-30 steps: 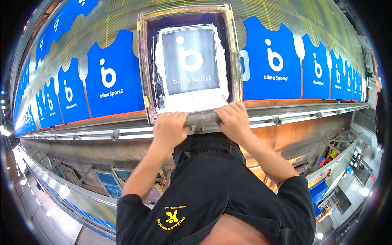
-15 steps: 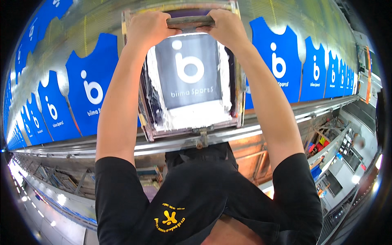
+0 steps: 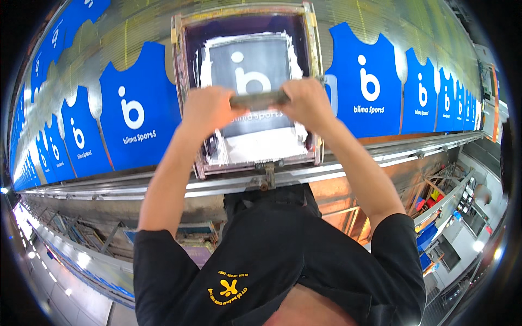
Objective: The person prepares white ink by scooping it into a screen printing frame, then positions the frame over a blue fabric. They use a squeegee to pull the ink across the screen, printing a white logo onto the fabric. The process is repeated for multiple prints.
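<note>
Both my hands grip a squeegee [image 3: 260,100] by its bar, one at each end. My left hand [image 3: 208,111] is wrapped round the left end, and my right hand [image 3: 306,103] holds the right end. The squeegee lies across the lower half of a screen-printing frame [image 3: 176,81]; its blade is hidden, so I cannot tell whether it touches the mesh. On the grey mesh [image 3: 220,70] a white round emblem and lettering show, partly covered by the squeegee. White ink [image 3: 261,149] is pooled along the near end and smeared up both sides.
Blue printed shirt pieces [image 3: 130,103] lie in a row along the long table to the left, with more blue pieces [image 3: 370,81] to the right. A metal rail [image 3: 217,187] runs along the near edge, with a clamp [image 3: 265,182] at the frame. Shelving and clutter [image 3: 435,201] stand lower right.
My hands have drawn the squeegee from the far end of the frame toward me, down past its middle. The far part of the mesh is now uncovered. The view has shifted slightly.
</note>
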Demonstrator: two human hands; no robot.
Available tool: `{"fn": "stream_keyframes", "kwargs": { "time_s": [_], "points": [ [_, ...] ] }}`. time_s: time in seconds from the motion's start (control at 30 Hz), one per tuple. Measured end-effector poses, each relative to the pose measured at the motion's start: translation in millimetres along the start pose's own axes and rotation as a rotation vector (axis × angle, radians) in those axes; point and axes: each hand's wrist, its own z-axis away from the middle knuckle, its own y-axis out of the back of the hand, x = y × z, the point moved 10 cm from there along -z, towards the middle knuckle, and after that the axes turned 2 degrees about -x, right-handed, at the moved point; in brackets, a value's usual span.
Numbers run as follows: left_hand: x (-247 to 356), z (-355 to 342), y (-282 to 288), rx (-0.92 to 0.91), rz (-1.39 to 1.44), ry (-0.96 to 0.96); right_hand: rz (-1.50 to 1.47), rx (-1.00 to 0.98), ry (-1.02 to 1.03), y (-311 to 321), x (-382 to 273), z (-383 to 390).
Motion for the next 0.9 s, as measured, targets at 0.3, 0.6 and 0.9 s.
{"fn": "stream_keyframes", "kwargs": {
  "time_s": [0.3,0.6,0.9],
  "points": [
    [-36,-115,76,0.260,-0.112,0.019,0.143,0.253,0.004,29,64,-119],
    [25,68,-50,0.290,0.077,-0.121,0.033,0.207,0.014,-23,-28,91],
    [0,59,-63,-0.041,0.003,0.077,-0.083,-0.112,-0.062,-50,-26,66]
  ]
}}
